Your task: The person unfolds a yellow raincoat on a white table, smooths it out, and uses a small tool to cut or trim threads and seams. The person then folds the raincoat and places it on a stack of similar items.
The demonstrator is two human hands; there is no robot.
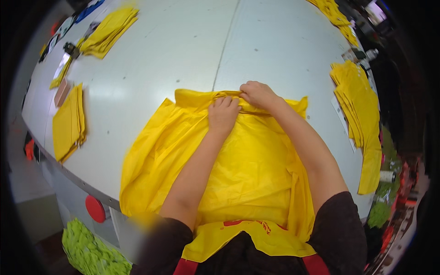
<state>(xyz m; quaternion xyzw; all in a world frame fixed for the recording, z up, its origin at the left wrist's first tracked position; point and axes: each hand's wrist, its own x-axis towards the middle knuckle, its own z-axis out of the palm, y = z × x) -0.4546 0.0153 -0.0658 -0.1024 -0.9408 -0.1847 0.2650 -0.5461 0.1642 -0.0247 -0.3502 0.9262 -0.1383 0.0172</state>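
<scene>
A wide piece of thin, creased yellow fabric (247,169), perhaps a garment, is spread over the table in front of me. Its far edge is gathered into a folded band (195,100). My left hand (223,113) presses bent fingers onto this band near its middle. Just to the right, my right hand (259,95) pinches the band's upper edge, fingers closed. The two hands almost touch. The fabric's near side reaches toward my body, where a yellow apron with red straps (250,236) overlaps the view.
The pale table (160,50) has a seam running away from me. Stacks of folded yellow fabric lie at the left (69,123), far left (110,34) and right (355,105). A red disc (95,209) sits below the table's left edge, above a bright green bundle (91,250).
</scene>
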